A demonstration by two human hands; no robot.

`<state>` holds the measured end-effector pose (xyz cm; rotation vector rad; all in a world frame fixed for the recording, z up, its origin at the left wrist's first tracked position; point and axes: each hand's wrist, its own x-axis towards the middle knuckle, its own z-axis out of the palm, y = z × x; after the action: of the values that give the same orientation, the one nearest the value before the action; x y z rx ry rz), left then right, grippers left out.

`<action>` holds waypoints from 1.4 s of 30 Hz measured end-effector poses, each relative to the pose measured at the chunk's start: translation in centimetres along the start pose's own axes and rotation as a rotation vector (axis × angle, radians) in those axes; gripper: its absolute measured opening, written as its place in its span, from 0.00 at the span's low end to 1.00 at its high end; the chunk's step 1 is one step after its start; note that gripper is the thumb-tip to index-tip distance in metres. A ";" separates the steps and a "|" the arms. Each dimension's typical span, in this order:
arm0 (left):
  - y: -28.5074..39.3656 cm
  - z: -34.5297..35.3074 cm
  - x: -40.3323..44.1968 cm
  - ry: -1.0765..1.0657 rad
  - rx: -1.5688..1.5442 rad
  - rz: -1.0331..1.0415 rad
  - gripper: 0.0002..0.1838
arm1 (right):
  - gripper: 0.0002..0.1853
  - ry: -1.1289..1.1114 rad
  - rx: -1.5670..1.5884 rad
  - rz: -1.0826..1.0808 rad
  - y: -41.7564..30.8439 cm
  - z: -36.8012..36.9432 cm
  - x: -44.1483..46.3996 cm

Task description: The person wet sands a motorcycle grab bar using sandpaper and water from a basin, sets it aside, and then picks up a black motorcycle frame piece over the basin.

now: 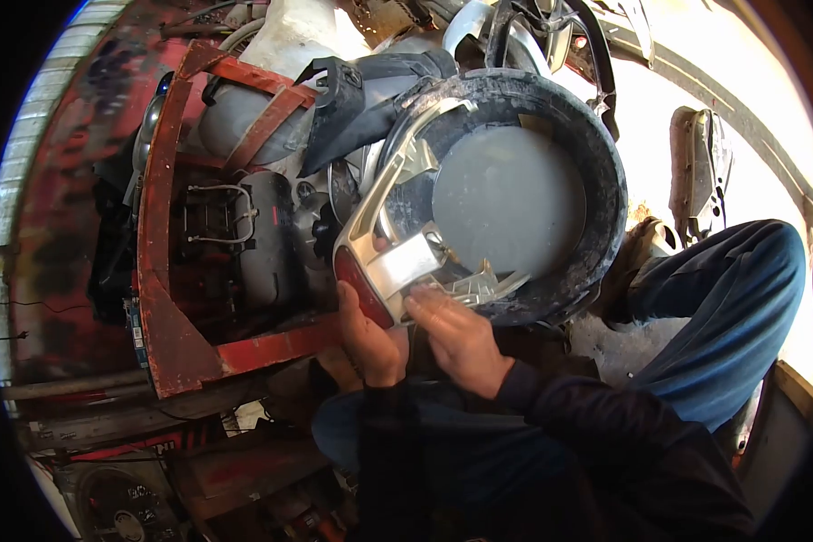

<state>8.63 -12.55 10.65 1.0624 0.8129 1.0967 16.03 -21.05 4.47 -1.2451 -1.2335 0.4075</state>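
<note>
The left hand [375, 350] clasps the red end [363, 289] of one silver part [406, 262]; most of its fingers are hidden behind. The right hand [461, 339] lays its fingers close together against this part, but whether they pinch, I cannot tell. The part is over the rim of one tub [610, 181]; cloudy liquid [510, 199] hides the bottom.

Left hand [377, 350] partly hidden behind gold-coloured part [406, 265].

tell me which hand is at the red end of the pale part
The left hand, held against the red end. The right hand instead touches the pale part on its inner side, nearer the bucket.
</note>
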 end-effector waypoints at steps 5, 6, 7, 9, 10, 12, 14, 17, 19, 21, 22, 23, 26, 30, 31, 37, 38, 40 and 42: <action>-0.2 -1.6 0.2 0.027 0.008 -0.028 0.34 | 0.20 0.011 0.048 -0.002 2.4 0.2 -0.5; -0.1 -1.5 0.1 0.053 0.021 -0.032 0.35 | 0.18 0.021 0.057 0.040 3.8 0.0 -0.5; 0.0 -1.4 -0.1 0.055 0.019 -0.026 0.35 | 0.19 0.019 0.016 0.081 4.8 -0.3 -0.9; 0.0 -1.1 -0.2 0.059 0.016 -0.017 0.35 | 0.19 0.142 0.065 0.256 5.8 -1.8 -0.2; 0.0 -1.0 -0.2 0.031 0.034 -0.001 0.34 | 0.18 0.259 0.113 0.428 5.6 -2.7 0.9; -0.2 -0.7 0.0 -0.001 0.045 0.021 0.34 | 0.18 0.321 0.250 0.448 3.1 -4.5 4.3; -0.3 -0.6 -0.4 -0.029 0.126 0.021 0.34 | 0.21 0.297 0.301 0.180 -0.1 -4.7 7.9; -0.9 -1.6 -1.2 0.047 0.317 -0.023 0.32 | 0.21 0.200 -0.164 -0.050 -3.5 1.9 9.1; -1.3 -1.4 -1.0 0.041 0.214 -0.021 0.32 | 0.21 0.244 -0.188 -0.005 -3.2 3.3 10.6; -1.3 -1.2 -1.0 0.044 0.138 -0.019 0.32 | 0.20 0.280 -0.206 0.037 -1.7 3.7 12.8; -1.3 -1.1 -0.9 0.046 0.114 -0.018 0.32 | 0.18 0.209 -0.201 0.094 -0.1 3.5 15.0; -0.8 -0.7 -1.1 0.112 0.112 -0.030 0.32 | 0.16 0.137 -0.192 0.159 0.7 3.7 15.8; -3.0 -6.3 -1.1 0.207 0.728 0.180 0.30 | 0.12 0.089 -0.118 0.214 0.8 4.5 15.4; -2.8 -5.9 -0.7 0.236 0.549 0.125 0.31 | 0.15 -0.036 -0.163 -0.015 3.0 3.5 15.1; -1.6 -3.9 -0.2 0.185 0.315 0.051 0.31 | 0.17 -0.055 -0.214 -0.069 6.1 3.5 16.5; -1.1 -4.0 0.2 0.107 0.212 0.041 0.31 | 0.15 0.052 -0.226 0.007 8.4 7.0 17.6; -1.4 -4.6 0.5 0.113 0.210 0.044 0.31 | 0.14 0.063 -0.144 0.029 9.1 7.4 17.7; -1.8 -6.4 0.5 0.208 0.454 0.021 0.31 | 0.15 -0.311 -0.173 0.276 9.5 5.8 19.9; -2.0 -7.5 0.7 0.185 0.486 0.021 0.32 | 0.13 -0.223 -0.462 0.088 9.8 7.5 19.6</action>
<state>2.51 -10.15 6.47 1.3858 1.2607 1.0500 20.22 1.68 4.07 -1.6862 -1.5215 0.3416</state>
